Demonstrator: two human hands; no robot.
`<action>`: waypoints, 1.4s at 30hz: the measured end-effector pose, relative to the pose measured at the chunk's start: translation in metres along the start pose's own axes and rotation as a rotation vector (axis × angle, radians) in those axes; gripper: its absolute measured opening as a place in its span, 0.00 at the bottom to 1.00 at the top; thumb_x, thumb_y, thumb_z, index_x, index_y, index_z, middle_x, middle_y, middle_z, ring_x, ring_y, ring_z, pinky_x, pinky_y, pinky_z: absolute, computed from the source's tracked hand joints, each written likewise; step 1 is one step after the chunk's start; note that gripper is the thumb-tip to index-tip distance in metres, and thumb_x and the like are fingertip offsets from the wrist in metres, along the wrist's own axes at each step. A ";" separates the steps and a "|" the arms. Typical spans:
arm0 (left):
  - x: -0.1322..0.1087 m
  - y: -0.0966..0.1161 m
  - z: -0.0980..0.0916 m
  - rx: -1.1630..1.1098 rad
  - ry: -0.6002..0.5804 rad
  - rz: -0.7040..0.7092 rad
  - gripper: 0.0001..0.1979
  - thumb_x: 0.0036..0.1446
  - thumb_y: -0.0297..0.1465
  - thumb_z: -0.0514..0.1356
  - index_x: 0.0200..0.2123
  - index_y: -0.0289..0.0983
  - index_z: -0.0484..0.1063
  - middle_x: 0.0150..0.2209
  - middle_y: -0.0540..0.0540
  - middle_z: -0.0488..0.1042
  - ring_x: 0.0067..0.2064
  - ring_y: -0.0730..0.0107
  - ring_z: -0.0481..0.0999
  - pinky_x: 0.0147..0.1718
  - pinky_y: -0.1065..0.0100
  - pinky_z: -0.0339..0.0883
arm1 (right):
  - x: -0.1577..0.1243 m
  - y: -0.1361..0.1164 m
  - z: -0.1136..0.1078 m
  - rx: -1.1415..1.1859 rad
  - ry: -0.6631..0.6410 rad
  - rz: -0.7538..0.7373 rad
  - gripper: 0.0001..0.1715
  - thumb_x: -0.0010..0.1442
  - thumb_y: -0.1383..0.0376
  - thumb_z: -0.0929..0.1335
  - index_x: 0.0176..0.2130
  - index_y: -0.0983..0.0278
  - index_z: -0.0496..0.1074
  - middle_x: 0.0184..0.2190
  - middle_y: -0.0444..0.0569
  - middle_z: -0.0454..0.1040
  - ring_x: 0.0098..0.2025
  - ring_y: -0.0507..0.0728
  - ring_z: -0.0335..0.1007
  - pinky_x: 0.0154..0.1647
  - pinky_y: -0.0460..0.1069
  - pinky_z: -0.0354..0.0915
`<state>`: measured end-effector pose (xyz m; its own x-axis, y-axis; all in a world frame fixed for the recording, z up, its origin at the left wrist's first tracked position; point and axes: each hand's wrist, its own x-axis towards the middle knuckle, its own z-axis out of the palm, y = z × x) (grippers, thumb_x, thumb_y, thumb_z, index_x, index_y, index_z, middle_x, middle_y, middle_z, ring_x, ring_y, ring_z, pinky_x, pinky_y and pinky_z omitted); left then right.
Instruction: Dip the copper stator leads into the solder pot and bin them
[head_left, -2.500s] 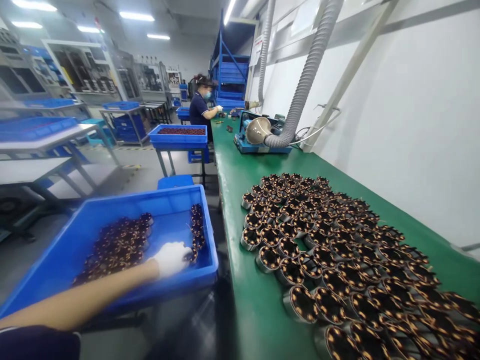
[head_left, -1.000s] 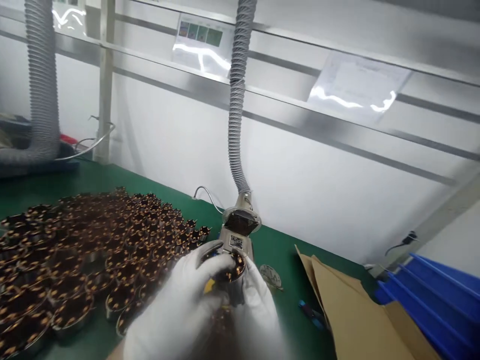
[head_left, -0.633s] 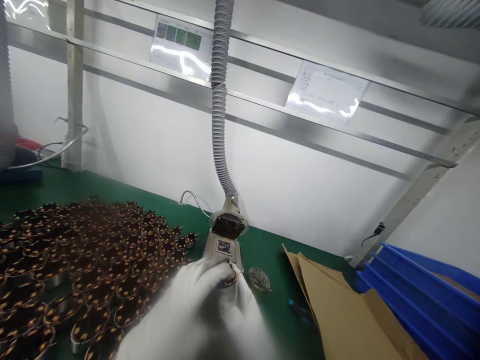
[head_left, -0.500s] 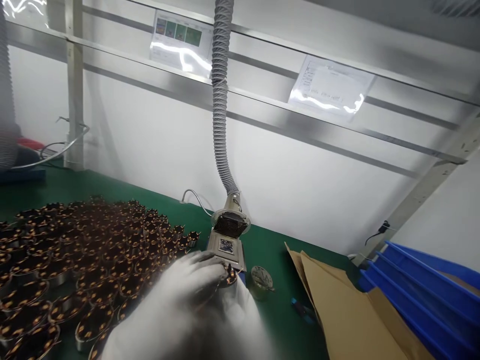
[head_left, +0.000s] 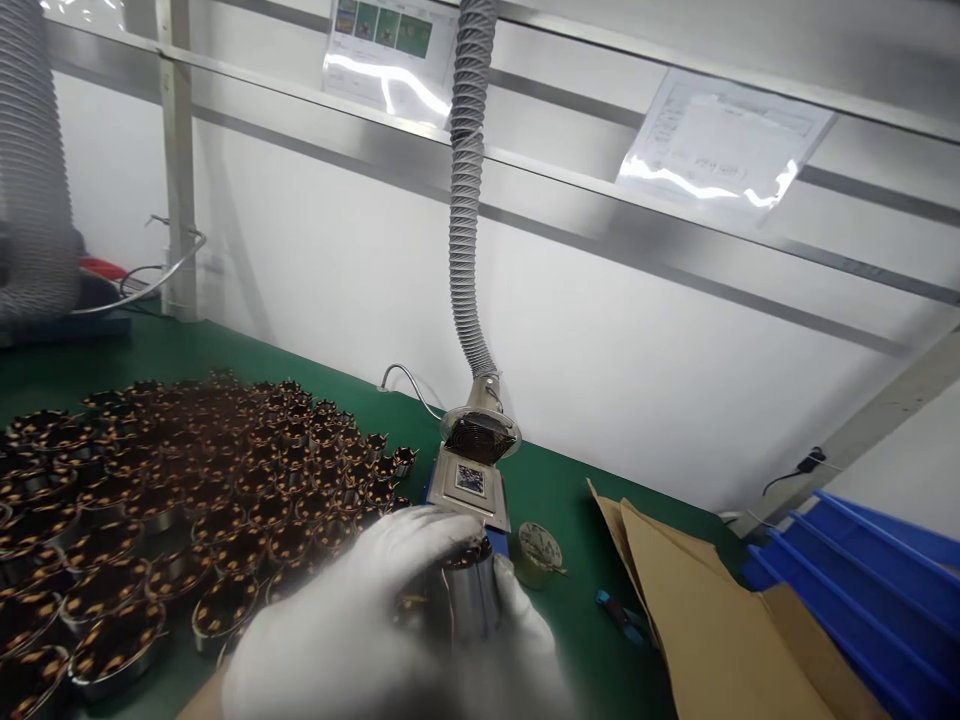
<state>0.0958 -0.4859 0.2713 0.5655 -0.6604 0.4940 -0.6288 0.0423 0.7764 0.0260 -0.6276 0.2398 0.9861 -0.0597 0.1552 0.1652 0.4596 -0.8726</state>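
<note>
Both my hands wear white gloves and meet low in the middle of the view. My left hand (head_left: 352, 620) curls over the top of a metal stator with copper windings (head_left: 469, 595). My right hand (head_left: 517, 640) grips the same stator from below and the right. They hold it just in front of a small square machine (head_left: 471, 482) fed by a grey ribbed hose (head_left: 466, 200). Many similar wound stators (head_left: 187, 490) stand packed on the green bench (head_left: 570, 500) to the left.
Brown cardboard sheets (head_left: 712, 620) lie at the right, beside blue bins (head_left: 885, 590). A small round tin (head_left: 540, 550) and a blue-handled tool (head_left: 619, 612) lie on the bench near the machine. A thicker grey hose (head_left: 34, 160) hangs far left. White wall panels rise behind.
Earlier my left hand reached into a blue tray at the left. The view has since turned to the bench, and both hands now hold one stator, slightly lower and nearer the machine.
</note>
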 end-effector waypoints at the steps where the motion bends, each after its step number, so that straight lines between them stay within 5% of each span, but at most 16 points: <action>1: 0.002 0.000 0.003 -0.024 0.057 0.060 0.25 0.44 0.28 0.61 0.48 0.51 0.67 0.51 0.52 0.65 0.53 0.62 0.63 0.55 0.63 0.59 | 0.002 0.005 0.002 0.013 0.012 -0.007 0.25 0.55 0.49 0.62 0.43 0.63 0.71 0.39 0.55 0.74 0.45 0.64 0.69 0.41 0.60 0.68; 4: 0.007 -0.007 0.010 -0.150 0.301 0.096 0.06 0.51 0.34 0.58 0.31 0.44 0.75 0.38 0.49 0.73 0.45 0.62 0.70 0.50 0.64 0.64 | 0.012 0.023 -0.001 0.011 0.064 -0.051 0.24 0.52 0.50 0.65 0.44 0.60 0.71 0.40 0.53 0.73 0.43 0.63 0.70 0.39 0.59 0.69; 8: 0.008 -0.017 0.007 -0.474 0.556 -0.160 0.13 0.52 0.43 0.59 0.29 0.38 0.73 0.33 0.46 0.74 0.37 0.64 0.73 0.41 0.68 0.70 | 0.020 0.031 -0.017 -0.098 0.065 -0.093 0.23 0.46 0.52 0.70 0.41 0.60 0.72 0.37 0.52 0.75 0.44 0.64 0.70 0.42 0.59 0.68; 12: 0.008 -0.009 0.006 -0.598 0.345 -0.244 0.20 0.46 0.41 0.65 0.40 0.36 0.72 0.41 0.43 0.72 0.43 0.60 0.71 0.44 0.66 0.69 | 0.020 0.022 -0.018 -0.131 0.112 -0.138 0.22 0.46 0.54 0.70 0.41 0.60 0.72 0.38 0.51 0.74 0.49 0.64 0.66 0.49 0.61 0.63; 14: 0.008 -0.004 0.012 -0.639 0.255 -0.220 0.15 0.46 0.35 0.65 0.38 0.37 0.74 0.40 0.44 0.73 0.42 0.62 0.72 0.43 0.69 0.69 | 0.020 0.022 -0.013 -0.131 0.142 -0.159 0.23 0.46 0.55 0.71 0.43 0.58 0.72 0.41 0.51 0.74 0.52 0.64 0.63 0.53 0.61 0.59; 17: 0.008 -0.004 0.019 -0.672 0.394 -0.230 0.07 0.48 0.33 0.63 0.32 0.37 0.75 0.35 0.46 0.74 0.39 0.65 0.73 0.39 0.74 0.70 | 0.021 0.025 -0.005 -0.104 0.139 -0.166 0.27 0.42 0.57 0.73 0.44 0.58 0.71 0.45 0.50 0.72 0.53 0.65 0.62 0.56 0.60 0.56; 22: 0.003 -0.012 0.000 -0.690 0.707 -0.222 0.17 0.46 0.41 0.65 0.35 0.34 0.73 0.33 0.44 0.73 0.34 0.65 0.74 0.36 0.71 0.72 | 0.012 0.018 -0.001 -0.051 0.068 -0.109 0.30 0.40 0.55 0.74 0.43 0.61 0.71 0.42 0.53 0.73 0.49 0.65 0.65 0.50 0.60 0.62; 24: 0.002 -0.010 -0.009 -0.621 0.549 -0.196 0.21 0.46 0.39 0.65 0.42 0.36 0.70 0.41 0.43 0.72 0.42 0.61 0.72 0.43 0.67 0.70 | 0.006 0.009 0.001 0.017 0.035 -0.019 0.28 0.46 0.49 0.70 0.42 0.63 0.72 0.39 0.55 0.74 0.45 0.65 0.69 0.44 0.61 0.66; 27: 0.001 0.000 -0.008 -0.313 0.079 -0.168 0.29 0.43 0.29 0.65 0.51 0.44 0.64 0.50 0.47 0.66 0.53 0.58 0.64 0.55 0.60 0.58 | -0.002 -0.007 0.004 0.202 -0.023 0.157 0.30 0.52 0.44 0.63 0.42 0.64 0.71 0.40 0.56 0.73 0.43 0.63 0.70 0.41 0.60 0.67; 29: 0.001 0.006 -0.002 -0.174 -0.005 -0.128 0.32 0.39 0.24 0.64 0.50 0.48 0.65 0.52 0.51 0.64 0.55 0.59 0.61 0.58 0.60 0.52 | -0.004 -0.014 0.006 0.283 -0.027 0.191 0.27 0.52 0.46 0.65 0.42 0.63 0.71 0.40 0.54 0.73 0.46 0.62 0.68 0.43 0.59 0.67; 33: 0.002 0.006 0.012 -0.453 0.104 -0.190 0.22 0.37 0.26 0.66 0.41 0.42 0.73 0.46 0.48 0.69 0.48 0.59 0.68 0.50 0.67 0.64 | -0.004 -0.012 0.005 0.227 -0.009 0.195 0.21 0.52 0.51 0.67 0.41 0.62 0.71 0.39 0.51 0.74 0.47 0.62 0.67 0.43 0.59 0.67; 36: 0.005 -0.005 0.016 -0.648 0.378 -0.274 0.07 0.45 0.32 0.64 0.29 0.35 0.75 0.33 0.45 0.73 0.35 0.66 0.73 0.35 0.75 0.69 | -0.004 -0.004 0.004 0.128 0.007 0.176 0.20 0.51 0.53 0.68 0.40 0.63 0.71 0.38 0.52 0.74 0.45 0.62 0.69 0.43 0.60 0.67; 39: 0.011 -0.012 0.011 -0.814 0.644 -0.226 0.12 0.43 0.37 0.68 0.25 0.34 0.73 0.26 0.46 0.72 0.28 0.71 0.71 0.29 0.77 0.68 | -0.004 0.000 0.003 0.048 0.027 0.123 0.19 0.50 0.52 0.68 0.38 0.61 0.72 0.38 0.52 0.74 0.42 0.63 0.70 0.40 0.60 0.69; 40: 0.012 -0.011 0.008 -0.866 0.662 -0.188 0.15 0.42 0.39 0.69 0.27 0.33 0.73 0.28 0.45 0.73 0.29 0.70 0.72 0.31 0.76 0.68 | -0.004 0.000 0.002 0.031 0.029 0.104 0.19 0.49 0.52 0.68 0.38 0.61 0.72 0.38 0.52 0.75 0.42 0.63 0.70 0.39 0.60 0.69; 42: 0.012 -0.004 0.005 -0.929 0.514 -0.180 0.20 0.38 0.38 0.71 0.33 0.33 0.73 0.33 0.41 0.73 0.35 0.65 0.73 0.35 0.72 0.69 | -0.004 -0.001 0.004 -0.012 0.037 0.061 0.20 0.48 0.51 0.68 0.38 0.59 0.71 0.37 0.50 0.75 0.42 0.64 0.70 0.37 0.61 0.70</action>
<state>0.1027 -0.4974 0.2717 0.9019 -0.3287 0.2803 0.0149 0.6721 0.7403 0.0219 -0.6246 0.2419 0.9943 -0.0650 0.0846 0.1049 0.4530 -0.8853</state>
